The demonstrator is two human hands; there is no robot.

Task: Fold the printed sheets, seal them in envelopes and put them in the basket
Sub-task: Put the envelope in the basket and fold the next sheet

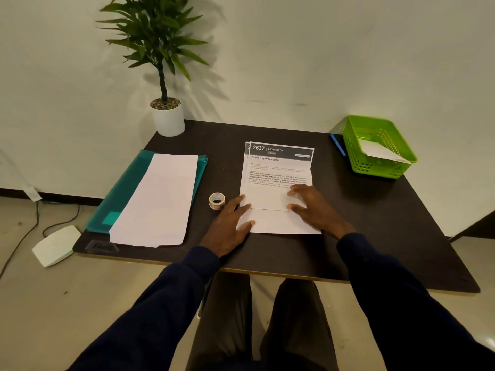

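Note:
A printed sheet [278,167] with a dark header lies mid-table, its near part folded up over the text; another sheet peeks out beneath at its left edge. My left hand [230,223] presses flat on the fold's left side. My right hand [313,207] presses flat on the right side. A stack of white envelopes [158,199] rests on a teal folder [128,188] at the left. A small tape roll [216,201] stands just left of the sheet. The green basket [356,156] at the far right holds one white envelope [380,152].
A potted plant [167,117] stands at the table's far left corner. A blue pen [338,145] lies beside the basket. A white device [55,245] and cables lie on the floor at the left. The dark table's [375,223] near edge is by my knees.

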